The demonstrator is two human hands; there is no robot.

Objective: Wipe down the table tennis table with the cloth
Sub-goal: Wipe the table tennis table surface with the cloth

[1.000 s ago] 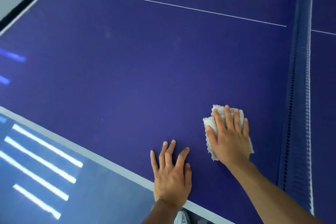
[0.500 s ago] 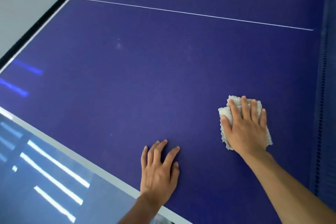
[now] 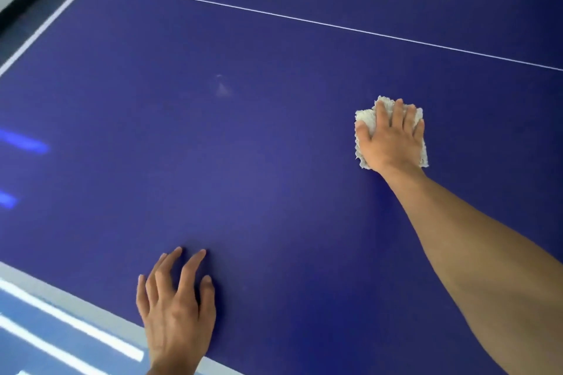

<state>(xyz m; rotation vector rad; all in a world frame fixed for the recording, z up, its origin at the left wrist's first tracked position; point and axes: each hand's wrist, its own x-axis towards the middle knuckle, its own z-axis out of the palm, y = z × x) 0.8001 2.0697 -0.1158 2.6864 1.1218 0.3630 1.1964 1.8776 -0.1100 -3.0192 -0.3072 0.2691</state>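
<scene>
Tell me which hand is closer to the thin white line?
Right. The right hand, on the cloth, lies short of the white line; the left hand rests far back by the near edge of the table.

Table (image 3: 274,192): deep blue top with a smooth, hard coating, satin rather than mirror-glossy, showing a soft pale sheen mid-surface and blurred blue light streaks near its left side. The thin white line (image 3: 304,20) looks painted flat and flush with the top, and one faint, dull whitish smudge (image 3: 222,89) breaks the finish. Cloth (image 3: 367,117): off-white towelling with a nubby looped pile, rough and matt, ragged at the edges; floor (image 3: 36,353) beyond the table's pale grey edge band (image 3: 91,301): smooth, high gloss, mirroring bright light strips.
</scene>
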